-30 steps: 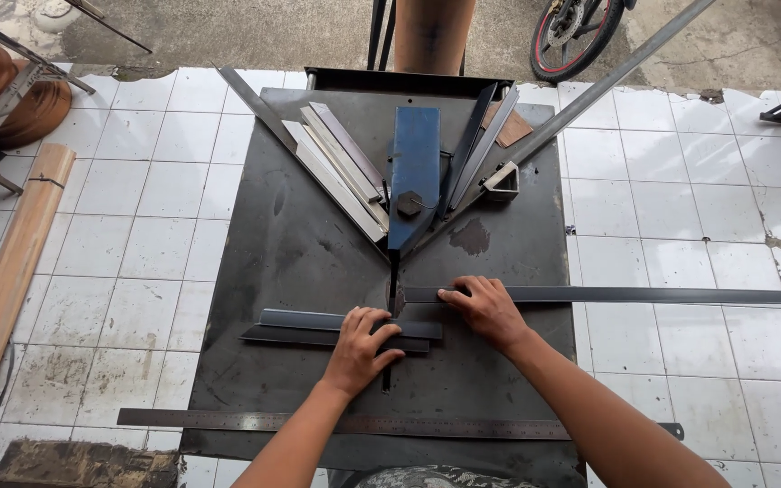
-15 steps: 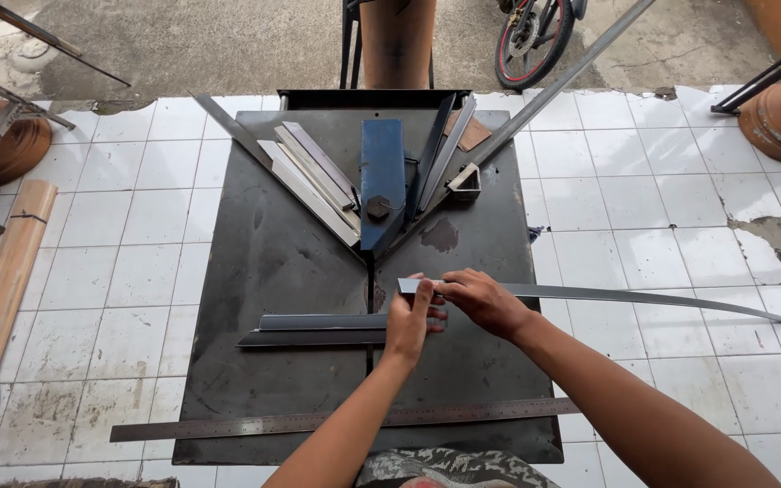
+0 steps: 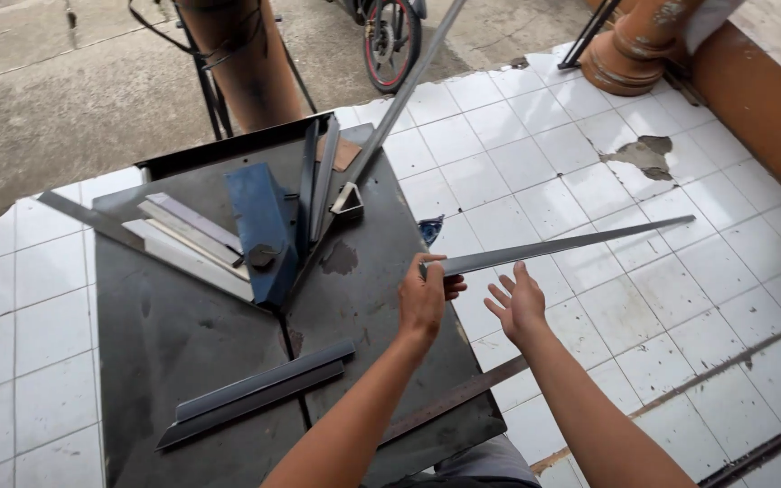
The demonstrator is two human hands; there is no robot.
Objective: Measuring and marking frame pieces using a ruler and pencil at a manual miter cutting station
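Long metal strip [image 3: 571, 246]: a flat grey bar, now lifted off the dark metal work table [image 3: 183, 343] and held out over the white tiled floor [image 3: 589, 163], its free end pointing toward 2 o'clock. A second ago it lay flat across the table's right half under both hands; it has since been raised and swung clear of the table edge. The left hand [image 3: 425, 298] is closed around the strip's near end. The right hand [image 3: 517, 303] has let go and hovers open, fingers spread, just below the strip, not touching it. At 8 o'clock from the hands, two shorter cut strips [image 3: 259, 393] lie side by side on the table. At 10 o'clock stands the blue cutter [image 3: 259, 230], flanked by angled guide rails [image 3: 187, 239].
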